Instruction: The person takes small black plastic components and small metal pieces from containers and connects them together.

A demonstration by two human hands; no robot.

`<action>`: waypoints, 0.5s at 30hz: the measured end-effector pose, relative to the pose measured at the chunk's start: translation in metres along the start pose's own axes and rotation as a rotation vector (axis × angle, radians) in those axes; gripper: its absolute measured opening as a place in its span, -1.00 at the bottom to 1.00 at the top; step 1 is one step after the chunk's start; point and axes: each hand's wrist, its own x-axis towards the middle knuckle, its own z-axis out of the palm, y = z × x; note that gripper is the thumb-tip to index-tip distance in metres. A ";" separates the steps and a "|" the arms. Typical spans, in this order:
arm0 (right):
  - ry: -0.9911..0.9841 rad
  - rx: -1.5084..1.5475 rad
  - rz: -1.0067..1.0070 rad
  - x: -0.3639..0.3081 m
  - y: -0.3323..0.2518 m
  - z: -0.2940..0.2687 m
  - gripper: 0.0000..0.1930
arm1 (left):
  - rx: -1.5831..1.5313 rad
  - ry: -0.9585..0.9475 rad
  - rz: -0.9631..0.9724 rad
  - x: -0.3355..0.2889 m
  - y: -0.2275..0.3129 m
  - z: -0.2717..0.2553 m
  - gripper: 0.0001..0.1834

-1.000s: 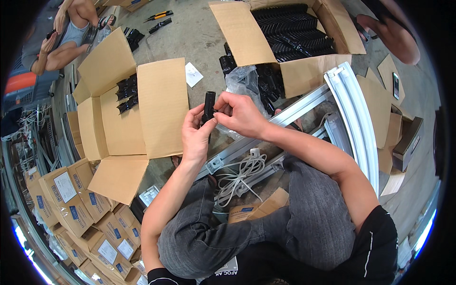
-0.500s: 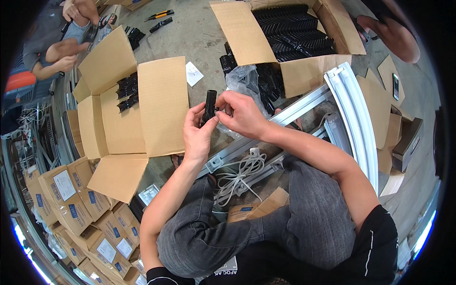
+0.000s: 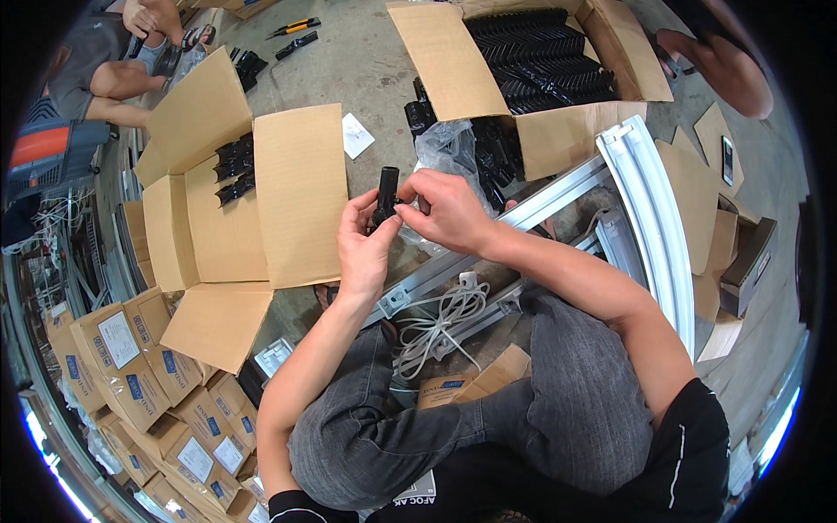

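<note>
Above the person's knees, just past the middle of the view toward twelve o'clock, both hands meet on a short black plastic tube (image 3: 385, 193). It stands nearly upright, its open end pointing to twelve o'clock. The left hand (image 3: 364, 247) cradles it from seven o'clock, fingers curled round its lower part with the thumb along the side. The right hand (image 3: 446, 212) comes in from four o'clock, its fingertips pinched together against the tube's right side at mid-height; whether a smaller part sits between them cannot be told.

At nine o'clock from the hands lies an open cardboard box (image 3: 222, 231), flaps spread flat, with a few black parts (image 3: 234, 168) in its upper corner. At one o'clock a second open carton (image 3: 436, 65) is packed with rows of black pieces (image 3: 545, 57), and a crumpled clear plastic bag (image 3: 445, 144) lies just beside the right hand. A white folded paper (image 3: 356, 135) rests on the concrete floor at eleven o'clock. Below the hands an aluminium rail (image 3: 453, 261) runs toward two o'clock, with a coil of white cable (image 3: 440, 318) at six o'clock. Stacked small cartons with labels (image 3: 131, 366) fill the eight o'clock edge. Another person (image 3: 113, 61) crouches far off at ten o'clock.
</note>
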 end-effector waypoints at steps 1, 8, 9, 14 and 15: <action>0.001 -0.010 0.000 0.000 -0.001 -0.001 -0.84 | 0.000 0.000 0.000 0.000 0.000 0.000 -0.50; 0.011 -0.149 -0.114 0.000 0.010 0.004 -0.78 | 0.015 -0.003 0.016 0.001 0.000 0.001 -0.50; 0.011 -0.149 -0.114 0.000 0.009 0.003 -0.78 | 0.022 0.001 0.009 0.001 0.000 0.001 -0.50; -0.060 -0.171 -0.069 0.000 0.006 0.002 -0.74 | 0.010 -0.014 0.025 0.000 -0.002 0.000 -0.51; -0.060 -0.171 -0.069 0.000 0.006 0.001 -0.74 | 0.040 -0.019 0.036 0.000 -0.002 0.001 -0.51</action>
